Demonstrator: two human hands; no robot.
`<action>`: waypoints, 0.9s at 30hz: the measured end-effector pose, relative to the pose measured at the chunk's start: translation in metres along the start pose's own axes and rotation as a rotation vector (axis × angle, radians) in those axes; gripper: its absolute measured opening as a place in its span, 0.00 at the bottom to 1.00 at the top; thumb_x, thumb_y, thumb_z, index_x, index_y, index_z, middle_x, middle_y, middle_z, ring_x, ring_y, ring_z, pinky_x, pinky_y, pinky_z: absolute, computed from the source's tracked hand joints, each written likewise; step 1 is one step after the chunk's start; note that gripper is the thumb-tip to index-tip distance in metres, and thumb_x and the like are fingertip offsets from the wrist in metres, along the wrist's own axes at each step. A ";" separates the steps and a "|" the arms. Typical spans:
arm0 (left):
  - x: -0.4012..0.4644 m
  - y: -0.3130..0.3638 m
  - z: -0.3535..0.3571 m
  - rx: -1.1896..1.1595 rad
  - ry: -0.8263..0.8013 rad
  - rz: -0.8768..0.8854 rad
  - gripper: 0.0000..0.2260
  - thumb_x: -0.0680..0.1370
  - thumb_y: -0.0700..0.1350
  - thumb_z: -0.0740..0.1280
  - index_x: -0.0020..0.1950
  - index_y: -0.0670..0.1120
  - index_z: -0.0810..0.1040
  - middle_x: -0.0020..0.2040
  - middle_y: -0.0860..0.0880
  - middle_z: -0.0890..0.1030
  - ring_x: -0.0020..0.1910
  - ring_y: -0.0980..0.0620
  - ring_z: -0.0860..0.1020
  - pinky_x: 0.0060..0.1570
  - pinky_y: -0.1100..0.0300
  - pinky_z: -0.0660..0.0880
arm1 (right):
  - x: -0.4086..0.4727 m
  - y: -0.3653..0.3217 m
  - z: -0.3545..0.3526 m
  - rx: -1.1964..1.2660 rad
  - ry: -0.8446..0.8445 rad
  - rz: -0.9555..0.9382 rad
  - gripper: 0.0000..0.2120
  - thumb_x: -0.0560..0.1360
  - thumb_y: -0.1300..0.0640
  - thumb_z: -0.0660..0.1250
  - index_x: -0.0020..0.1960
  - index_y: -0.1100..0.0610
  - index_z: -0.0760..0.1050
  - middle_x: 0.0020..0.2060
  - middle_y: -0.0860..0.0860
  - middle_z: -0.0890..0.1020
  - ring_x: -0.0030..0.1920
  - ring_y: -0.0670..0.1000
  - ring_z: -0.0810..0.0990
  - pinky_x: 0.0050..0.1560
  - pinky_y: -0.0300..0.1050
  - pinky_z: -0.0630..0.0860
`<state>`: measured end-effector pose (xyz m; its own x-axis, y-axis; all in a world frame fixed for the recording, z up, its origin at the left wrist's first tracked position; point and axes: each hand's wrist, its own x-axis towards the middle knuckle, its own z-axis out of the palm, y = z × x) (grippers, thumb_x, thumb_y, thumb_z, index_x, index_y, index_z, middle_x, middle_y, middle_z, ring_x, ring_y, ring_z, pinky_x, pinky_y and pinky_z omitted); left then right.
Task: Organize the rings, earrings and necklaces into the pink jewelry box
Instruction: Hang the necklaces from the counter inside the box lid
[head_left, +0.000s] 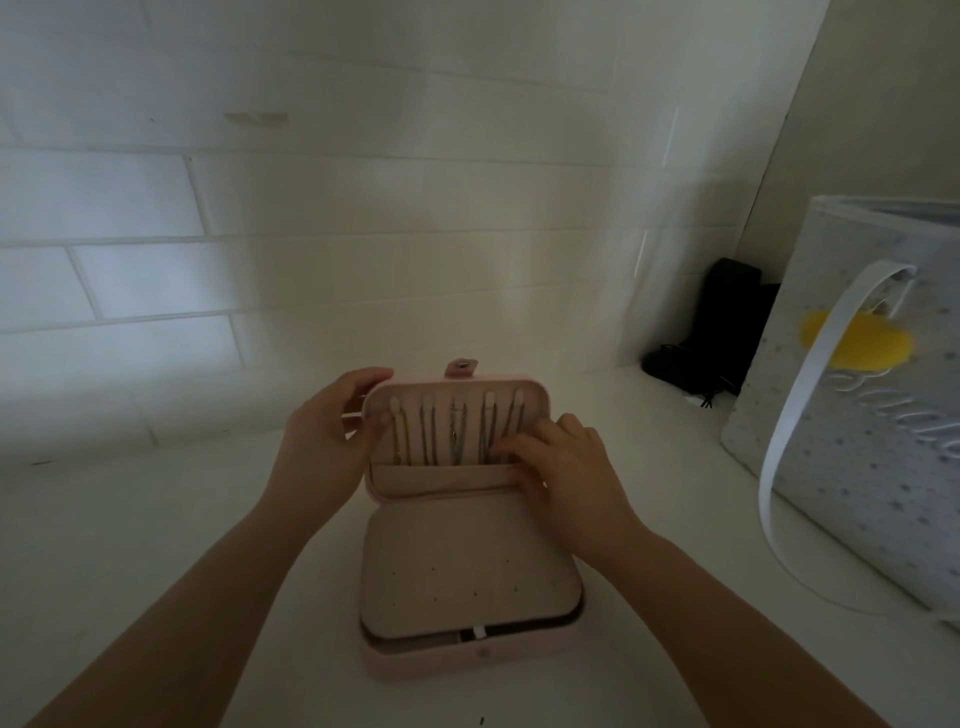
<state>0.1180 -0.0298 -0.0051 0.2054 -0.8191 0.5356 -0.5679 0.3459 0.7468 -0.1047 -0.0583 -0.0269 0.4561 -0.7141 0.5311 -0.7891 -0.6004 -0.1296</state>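
On the white counter, her left hand (332, 426) grips the raised lid's left edge of the open pink padded jewelry box (470, 582), thin chain necklaces (454, 434) hang inside, and her right hand (566, 462), fingers curled, should tuck them gently into the lid's pocket.

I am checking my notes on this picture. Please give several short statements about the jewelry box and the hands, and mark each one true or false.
1. The pink jewelry box stands open. True.
2. Chains hang in the raised lid. True.
3. The left hand lies flat on the table. False: it holds the lid's left edge.
4. The right hand has its fingers at the lid's lower right. True.
5. The patterned bag stands left of the box. False: it stands right.
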 end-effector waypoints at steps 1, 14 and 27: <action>0.000 0.000 0.000 0.004 -0.005 0.007 0.14 0.74 0.37 0.66 0.59 0.48 0.76 0.49 0.58 0.78 0.44 0.69 0.78 0.42 0.80 0.70 | -0.001 0.001 0.001 -0.039 0.004 -0.006 0.10 0.68 0.58 0.63 0.45 0.47 0.78 0.37 0.49 0.78 0.38 0.53 0.73 0.37 0.44 0.63; -0.005 0.005 -0.019 -0.123 -0.217 -0.009 0.12 0.76 0.42 0.65 0.54 0.58 0.72 0.51 0.51 0.80 0.43 0.58 0.80 0.43 0.70 0.76 | -0.011 0.005 -0.034 0.472 0.296 0.236 0.02 0.73 0.57 0.64 0.46 0.53 0.74 0.38 0.44 0.76 0.37 0.42 0.72 0.40 0.27 0.69; -0.099 0.018 -0.032 -0.305 -0.253 -0.050 0.16 0.65 0.61 0.72 0.51 0.59 0.80 0.55 0.63 0.80 0.57 0.66 0.76 0.53 0.72 0.73 | -0.071 -0.010 -0.060 0.800 -0.054 0.265 0.12 0.70 0.53 0.68 0.51 0.41 0.78 0.50 0.33 0.80 0.51 0.30 0.77 0.49 0.22 0.70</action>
<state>0.1125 0.0724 -0.0323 0.0022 -0.9123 0.4095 -0.2916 0.3911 0.8729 -0.1537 0.0200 -0.0130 0.3322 -0.8713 0.3611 -0.3531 -0.4699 -0.8090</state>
